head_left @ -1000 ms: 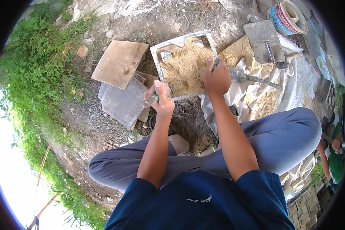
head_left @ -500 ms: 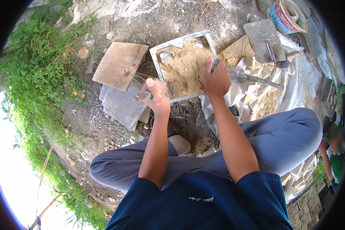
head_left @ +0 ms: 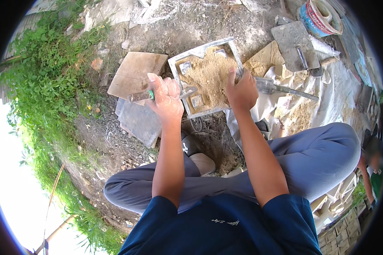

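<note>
A square grey-white mould point(head_left: 191, 55) lies on the ground in front of me, with damp brown sand point(head_left: 212, 74) heaped over much of it. Raised square blocks show through near its corners. My left hand point(head_left: 167, 97), dusted pale, is closed round a small trowel point(head_left: 188, 92). The trowel's wooden handle with a green band sticks out to the left, and its narrow metal blade reaches over the mould's left rim to the sand. My right hand point(head_left: 242, 91) grips the mould's right rim, thumb on the inner side; its other fingers are partly hidden.
A brown board point(head_left: 136, 76) and grey slabs point(head_left: 140, 121) lie left of the mould. At right are a long-handled metal tool point(head_left: 293, 91), a flat plate with a handle point(head_left: 291, 40), a bucket point(head_left: 312, 23) and sandy sheeting point(head_left: 327, 97). Another person's arm point(head_left: 365, 178) shows far right.
My left hand has shifted a little left and up, and the trowel's blade now shows over the mould. The lower-left block is more exposed. My right hand stays on the rim.
</note>
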Tool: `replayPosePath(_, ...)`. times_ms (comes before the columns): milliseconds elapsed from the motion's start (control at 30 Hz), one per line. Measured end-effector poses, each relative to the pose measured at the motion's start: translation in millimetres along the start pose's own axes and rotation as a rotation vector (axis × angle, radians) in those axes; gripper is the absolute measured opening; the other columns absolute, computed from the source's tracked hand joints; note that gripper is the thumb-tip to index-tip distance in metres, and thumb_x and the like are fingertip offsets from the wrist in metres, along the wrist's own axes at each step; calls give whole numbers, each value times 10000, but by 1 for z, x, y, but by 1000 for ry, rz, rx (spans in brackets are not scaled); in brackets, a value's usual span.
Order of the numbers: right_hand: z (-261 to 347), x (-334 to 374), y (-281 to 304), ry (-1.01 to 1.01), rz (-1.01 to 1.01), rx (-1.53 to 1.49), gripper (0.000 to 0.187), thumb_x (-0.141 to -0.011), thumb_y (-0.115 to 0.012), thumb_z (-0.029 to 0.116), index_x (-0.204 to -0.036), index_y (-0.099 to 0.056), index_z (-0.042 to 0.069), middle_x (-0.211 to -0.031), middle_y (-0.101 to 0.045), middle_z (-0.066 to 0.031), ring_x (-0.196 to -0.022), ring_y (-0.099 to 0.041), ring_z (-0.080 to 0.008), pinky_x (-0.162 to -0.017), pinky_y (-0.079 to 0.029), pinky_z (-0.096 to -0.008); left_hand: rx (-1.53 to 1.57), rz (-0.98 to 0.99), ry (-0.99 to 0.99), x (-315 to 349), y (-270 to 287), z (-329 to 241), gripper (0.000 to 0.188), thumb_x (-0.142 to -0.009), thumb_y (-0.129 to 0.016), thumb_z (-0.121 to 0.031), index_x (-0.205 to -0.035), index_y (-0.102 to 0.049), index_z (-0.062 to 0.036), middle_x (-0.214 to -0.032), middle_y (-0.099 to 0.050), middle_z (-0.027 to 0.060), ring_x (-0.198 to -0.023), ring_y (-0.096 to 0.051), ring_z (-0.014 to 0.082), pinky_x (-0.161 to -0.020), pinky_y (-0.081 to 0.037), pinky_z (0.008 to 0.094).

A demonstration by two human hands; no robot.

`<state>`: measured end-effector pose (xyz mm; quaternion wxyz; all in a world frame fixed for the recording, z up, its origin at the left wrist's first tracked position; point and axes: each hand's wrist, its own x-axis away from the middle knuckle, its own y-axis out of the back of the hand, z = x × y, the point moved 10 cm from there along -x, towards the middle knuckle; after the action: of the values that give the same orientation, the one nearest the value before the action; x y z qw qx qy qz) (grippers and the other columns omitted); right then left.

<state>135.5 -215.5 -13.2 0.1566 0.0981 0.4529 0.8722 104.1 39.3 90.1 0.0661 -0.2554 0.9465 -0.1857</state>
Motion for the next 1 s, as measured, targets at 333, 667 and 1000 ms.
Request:
replayPosePath(333, 6, -4, 4, 72, -94, -7, 519, -949, -589, 474, -1123, -614, -14, -1059, -700, -183, -1028, -641, -358, -844, -523, -475, -214, 225, -48, 7, -12, 39, 502, -1077, -480, -317, -637, -307, -150, -529, -258, -42, -457, -205, 92, -476, -186, 312)
replayPosePath(667, 1, 0, 5, 69, -97, 14, 493, -952, -590, 459, -1099, -612, -11, -1032, -698, -183, -1008, -644, -362, -824, -526, -485, 174, 207, -53, 6, -19, 20, 517, -1058, -549, -258, -615, -316, -132, -511, -297, -44, -442, -238, 77, -456, -173, 296)
replayPosePath(1000, 5, 3, 2, 66, -47, -17, 509, -951, -588, 472, -1103, -617, -14, -1051, -694, -187, -1011, -647, -365, -827, -526, -487, 83, 290, -87, 5, -23, 36, 506, -1061, -539, -237, -610, -337, -130, -504, -308, -41, -439, -226, 70, -434, -166, 292)
